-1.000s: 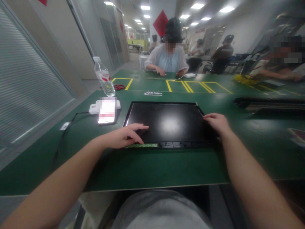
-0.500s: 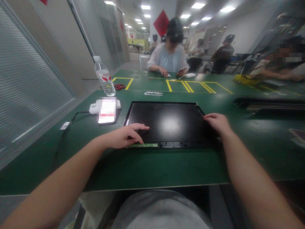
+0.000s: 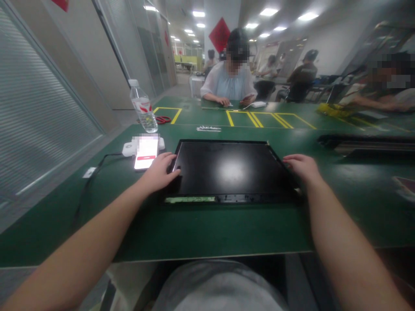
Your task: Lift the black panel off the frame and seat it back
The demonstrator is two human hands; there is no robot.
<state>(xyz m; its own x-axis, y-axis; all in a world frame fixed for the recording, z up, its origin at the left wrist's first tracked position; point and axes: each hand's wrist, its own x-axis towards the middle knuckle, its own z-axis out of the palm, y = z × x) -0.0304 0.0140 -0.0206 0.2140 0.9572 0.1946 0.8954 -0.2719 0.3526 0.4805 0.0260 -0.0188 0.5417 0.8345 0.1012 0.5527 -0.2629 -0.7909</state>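
Note:
A black flat display panel (image 3: 227,170) lies on the green table (image 3: 201,224) in front of me, with a green circuit strip (image 3: 191,199) along its near edge. My left hand (image 3: 160,172) grips the panel's left edge, fingers curled round it. My right hand (image 3: 303,167) holds the right edge, fingers bent over the rim. The near edge of the panel looks slightly raised off the table.
A lit phone (image 3: 145,152) and a white charger with a black cable (image 3: 94,172) lie left of the panel. A water bottle (image 3: 142,108) and red scissors (image 3: 162,119) stand farther back. A long dark part (image 3: 366,144) lies right. People sit at the far side.
My left hand slid from the panel's front left face out to its left edge and took hold of it. The right hand stayed at the right edge.

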